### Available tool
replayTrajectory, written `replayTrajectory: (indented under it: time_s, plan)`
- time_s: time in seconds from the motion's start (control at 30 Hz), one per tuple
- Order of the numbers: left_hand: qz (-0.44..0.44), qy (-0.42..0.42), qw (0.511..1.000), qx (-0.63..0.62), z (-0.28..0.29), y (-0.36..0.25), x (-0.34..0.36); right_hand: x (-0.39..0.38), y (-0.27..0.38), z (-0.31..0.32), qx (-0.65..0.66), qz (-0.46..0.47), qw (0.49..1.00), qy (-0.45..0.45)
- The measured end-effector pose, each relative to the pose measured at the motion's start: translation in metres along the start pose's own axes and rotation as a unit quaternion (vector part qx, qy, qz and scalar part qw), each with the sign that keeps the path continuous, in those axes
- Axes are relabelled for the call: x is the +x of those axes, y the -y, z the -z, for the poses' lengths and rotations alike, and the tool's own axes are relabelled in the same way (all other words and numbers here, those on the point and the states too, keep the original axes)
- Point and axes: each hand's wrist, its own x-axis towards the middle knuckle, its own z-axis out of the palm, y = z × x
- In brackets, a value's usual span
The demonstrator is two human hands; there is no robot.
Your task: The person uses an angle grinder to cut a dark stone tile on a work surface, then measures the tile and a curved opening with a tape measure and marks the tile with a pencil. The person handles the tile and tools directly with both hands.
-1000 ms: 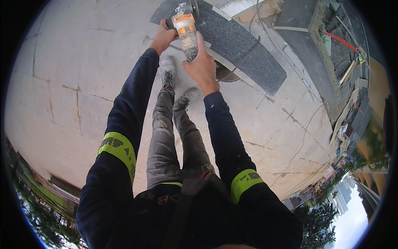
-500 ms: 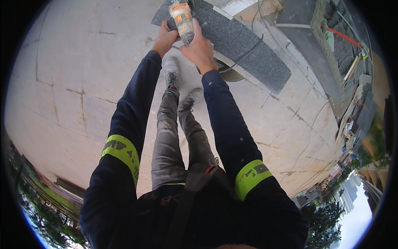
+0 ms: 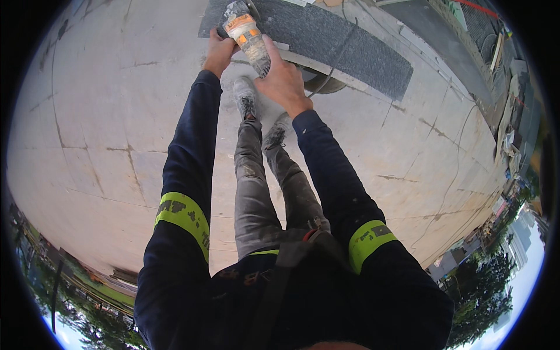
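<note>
My right hand (image 3: 279,81) is closed round the body of a dusty angle grinder (image 3: 248,39) with orange labels, whose disc end points up the picture over a dark speckled stone slab (image 3: 350,55). My left hand (image 3: 221,52) is closed beside the grinder's head, near the slab's left end; what its fingers hold is hidden. A power cord (image 3: 335,70) crosses the slab from my right hand's side. Below the slab shows a round dark object (image 3: 324,84), partly hidden. My dusty shoes (image 3: 246,96) stand just below it.
To the upper right lie grey boards (image 3: 437,46), mesh, a red-handled tool (image 3: 475,9) and piled scraps (image 3: 507,151) along the rim. Pale paved floor (image 3: 111,116) with cracks surrounds me, and loose cables (image 3: 458,157) run across it at right. Trees (image 3: 478,297) show at the lower edges.
The grinder and my hands have shifted slightly left and tilted, with the disc end now further left. The floor and slab have shifted in view too. Both hands have stayed closed.
</note>
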Motion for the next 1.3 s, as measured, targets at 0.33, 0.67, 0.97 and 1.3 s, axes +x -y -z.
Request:
replayTrajectory:
  time_s: [0.33, 0.67, 0.97, 1.3]
  plan:
    - [-0.002, 0.028, 1.0, 0.004, 0.008, -0.003, -0.005, 0.0, 0.003, 0.001, 0.012, -0.012, 1.0, 0.02]
    - [0.001, 0.014, 1.0, -0.019, 0.001, -0.008, -0.014, 0.033, 0.008, -0.002, 0.01, -0.032, 0.998, 0.046]
    - [-0.005, 0.02, 0.999, -0.028, 0.005, 0.001, -0.008, 0.056, 0.005, -0.014, -0.009, 0.002, 1.0, 0.017]
    - [0.006, 0.012, 1.0, -0.016, 0.01, -0.003, -0.007, 0.007, 0.007, 0.003, 0.01, -0.028, 0.999, 0.037]
